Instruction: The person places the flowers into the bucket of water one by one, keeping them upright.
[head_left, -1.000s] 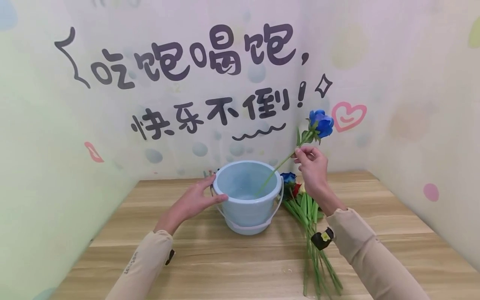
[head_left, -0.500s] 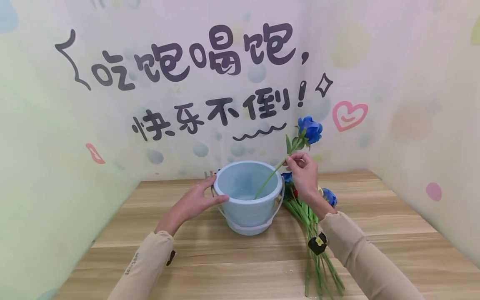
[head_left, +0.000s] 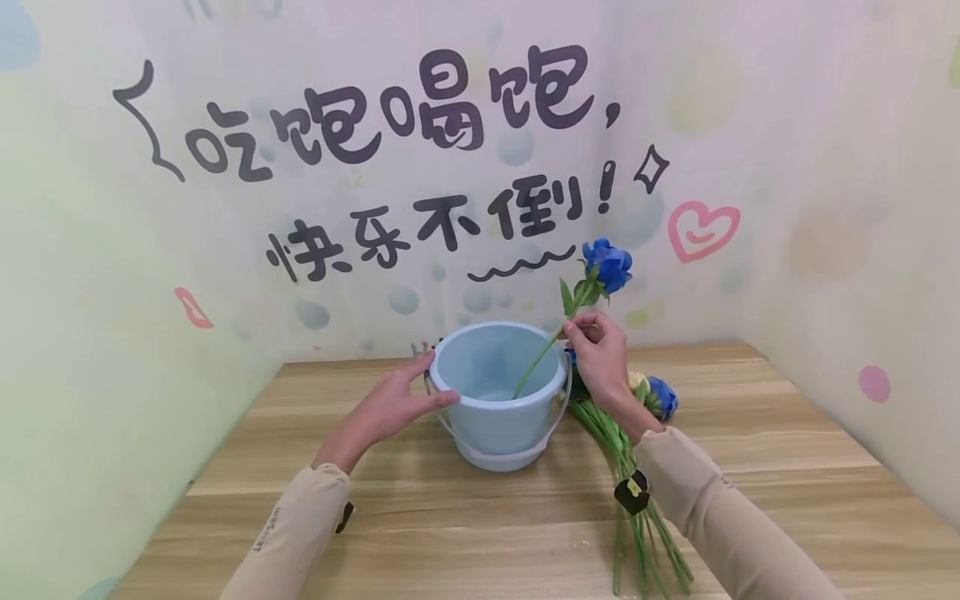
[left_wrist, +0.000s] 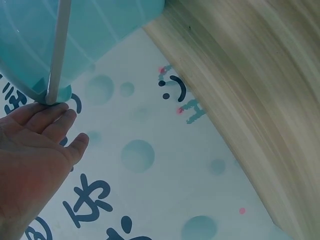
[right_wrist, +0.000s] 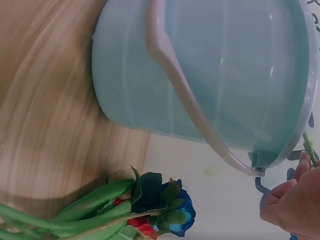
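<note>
Head view: round pale-blue plastic bucket [head_left: 498, 429] on wood-grain worktop [head_left: 480, 533]; left hand [head_left: 388, 404], fingers extended, on rim at nine o'clock; right hand [head_left: 603, 354] pinching green-stemmed blue flower [head_left: 609, 267], stem entering bucket, bloom towards two; green-stemmed flower bundle [head_left: 609, 433], four o'clock.
Left wrist view: fingertips [left_wrist: 69, 116] at rim.
Right wrist view: red bloom [right_wrist: 142, 226], six o'clock.

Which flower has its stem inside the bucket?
The upright-held blue flower, pinched at the stem by the right hand; its stem slants into the bucket. The other flowers lie bunched on the table.
</note>
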